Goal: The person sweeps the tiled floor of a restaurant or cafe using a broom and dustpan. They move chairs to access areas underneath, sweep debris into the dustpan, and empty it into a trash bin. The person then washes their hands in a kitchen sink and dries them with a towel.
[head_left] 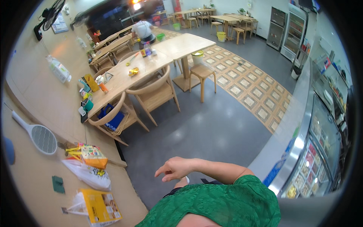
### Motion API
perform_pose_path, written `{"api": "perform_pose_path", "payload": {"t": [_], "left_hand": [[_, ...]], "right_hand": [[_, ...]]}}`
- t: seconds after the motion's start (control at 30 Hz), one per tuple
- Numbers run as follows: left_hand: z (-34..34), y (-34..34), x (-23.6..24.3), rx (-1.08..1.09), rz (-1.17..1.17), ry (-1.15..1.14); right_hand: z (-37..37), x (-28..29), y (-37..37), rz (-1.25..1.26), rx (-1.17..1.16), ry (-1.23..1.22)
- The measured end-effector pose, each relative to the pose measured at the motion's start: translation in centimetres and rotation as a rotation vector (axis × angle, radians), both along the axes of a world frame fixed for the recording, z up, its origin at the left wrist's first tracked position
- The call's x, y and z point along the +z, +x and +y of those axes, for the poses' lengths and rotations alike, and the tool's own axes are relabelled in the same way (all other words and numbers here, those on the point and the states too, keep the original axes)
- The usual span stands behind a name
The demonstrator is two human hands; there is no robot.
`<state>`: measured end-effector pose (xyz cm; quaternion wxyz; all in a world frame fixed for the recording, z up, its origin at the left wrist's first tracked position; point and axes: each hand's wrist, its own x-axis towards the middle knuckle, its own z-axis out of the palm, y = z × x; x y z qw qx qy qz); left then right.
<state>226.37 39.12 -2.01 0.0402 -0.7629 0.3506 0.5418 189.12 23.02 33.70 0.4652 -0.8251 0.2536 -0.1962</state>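
Observation:
My right arm reaches across the front of my green top, and my right hand [174,168] hangs in the air over the grey floor. It holds nothing; the fingers are loosely bent and partly spread, with the forefinger toward the left. No object touches it. The nearest things are the wall bags: a white plastic bag [89,176], a patterned bag with yellow handles [93,156] and a yellow printed bag [102,207]. Ahead, a wooden armchair [151,96] stands at a long wooden table [145,68]. A blue bag [114,119] rests on the closer chair. My left hand is out of view.
An electric swatter [42,139] hangs on the left wall. On the right runs a glass-topped counter [308,166] with food trays. A stool [203,74] stands by the table's far end, near a bin [197,57]. Another person [143,32] is farther back among tables.

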Motion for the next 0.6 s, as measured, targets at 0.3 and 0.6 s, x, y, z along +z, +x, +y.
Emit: {"api": "perform_pose_path", "payload": {"t": [0.3, 0.6], "left_hand": [[-29.6, 0.7, -3.8, 0.659, 0.459, -0.364], [-60.1, -16.7, 15.9, 0.179, 0.805, -0.747]], "right_hand": [[-30.3, -6.3, -5.0, 0.088, -0.629, -0.045], [-63.7, -10.3, -16.8, -0.243, -1.332, -0.289]]}}
